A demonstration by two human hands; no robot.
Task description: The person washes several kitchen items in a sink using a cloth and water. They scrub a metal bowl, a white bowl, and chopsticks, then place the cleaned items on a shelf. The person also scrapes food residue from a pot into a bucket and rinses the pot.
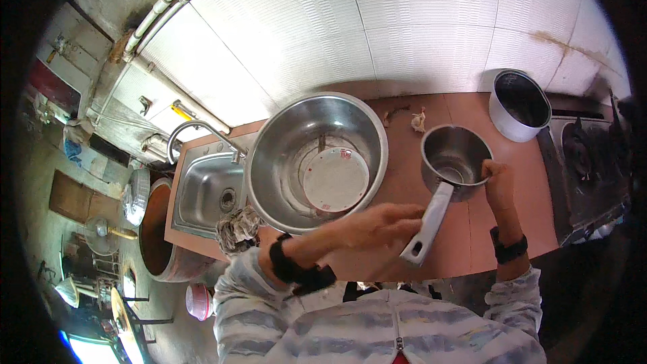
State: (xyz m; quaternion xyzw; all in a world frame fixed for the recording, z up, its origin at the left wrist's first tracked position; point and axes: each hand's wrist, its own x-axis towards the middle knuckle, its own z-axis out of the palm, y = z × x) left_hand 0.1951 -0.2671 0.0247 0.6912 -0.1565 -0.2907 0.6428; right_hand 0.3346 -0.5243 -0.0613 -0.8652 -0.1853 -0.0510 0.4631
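A metal saucepan [456,154] with a long pale handle [430,225] is in front of me at the right part of the reddish-brown tiled counter [404,258]. Its inside looks bare. My right hand [498,184] pinches the pan's rim on the right side. Beside the handle is my left hand [381,227], slightly blurred, its fingertips at the handle's left edge; whether they grip it is unclear. Left of the pan sits a large stainless steel basin [270,162], holding a round white plate [336,179] with red marks.
A steel sink [207,187] with a curved faucet [202,124] adjoins the basin, and a crumpled cloth [237,230] lies at its front corner. Garlic [418,120] lies near the tiled wall. An inner cooking pot [520,106] stands beside the gas stove [581,162].
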